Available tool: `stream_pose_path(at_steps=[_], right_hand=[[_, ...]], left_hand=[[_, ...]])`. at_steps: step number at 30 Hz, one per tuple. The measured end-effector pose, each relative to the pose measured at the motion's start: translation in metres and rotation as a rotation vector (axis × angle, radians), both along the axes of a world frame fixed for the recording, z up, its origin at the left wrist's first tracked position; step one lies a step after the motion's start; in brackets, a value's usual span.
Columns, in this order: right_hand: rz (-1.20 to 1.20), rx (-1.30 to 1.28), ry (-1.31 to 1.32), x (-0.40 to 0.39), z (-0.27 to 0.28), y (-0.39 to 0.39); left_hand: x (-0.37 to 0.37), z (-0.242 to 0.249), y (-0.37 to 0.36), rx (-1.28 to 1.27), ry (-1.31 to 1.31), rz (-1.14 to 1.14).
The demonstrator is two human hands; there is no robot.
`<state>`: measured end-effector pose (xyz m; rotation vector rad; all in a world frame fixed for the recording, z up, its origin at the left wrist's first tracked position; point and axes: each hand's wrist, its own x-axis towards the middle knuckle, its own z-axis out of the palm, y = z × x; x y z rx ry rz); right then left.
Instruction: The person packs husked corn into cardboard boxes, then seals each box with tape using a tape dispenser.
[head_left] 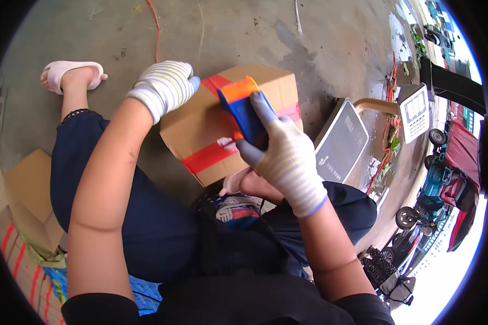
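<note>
A brown cardboard box [192, 129] sits on the floor in front of me, with bands of red tape [207, 158] across it. My right hand [290, 157], in a striped knit glove with grey fingertips, is closed around a blue and orange tape dispenser [248, 114] over the middle of the box. My left hand [165, 89], gloved alike, is at the box's upper left edge with its fingers curled in. What those fingers hold, if anything, is hidden.
A platform scale [341, 143] with a keypad display [415, 112] stands right of the box. Opened cardboard [30, 181] lies at left. My feet in pink sandals [70, 75] flank the box. Red cord [156, 27] runs along the floor; parked tricycles [439, 189] are far right.
</note>
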<state>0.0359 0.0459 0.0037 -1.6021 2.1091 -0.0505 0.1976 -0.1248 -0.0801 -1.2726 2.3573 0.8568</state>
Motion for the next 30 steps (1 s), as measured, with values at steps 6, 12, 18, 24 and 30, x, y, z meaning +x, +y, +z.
stream_pose_path(at_steps=[6, 12, 18, 24, 30], right_hand=[[0.018, 0.055, 0.020, 0.014, -0.020, -0.084], [-0.024, 0.079, 0.042, 0.006, -0.008, 0.022], [-0.052, -0.030, 0.021, 0.001, -0.011, 0.037], [-0.002, -0.235, -0.014, 0.016, -0.023, -0.105], [-0.006, 0.147, 0.036, -0.011, -0.073, 0.058]], left_hand=[[-0.004, -0.017, 0.147, -0.305, -0.023, -0.056], [-0.003, -0.027, 0.143, -0.412, 0.039, 0.030], [0.004, 0.001, 0.073, -0.323, -0.019, 0.024], [0.025, -0.013, -0.040, -0.407, 0.086, 0.294], [0.019, -0.053, -0.096, -0.469, -0.029, 0.405]])
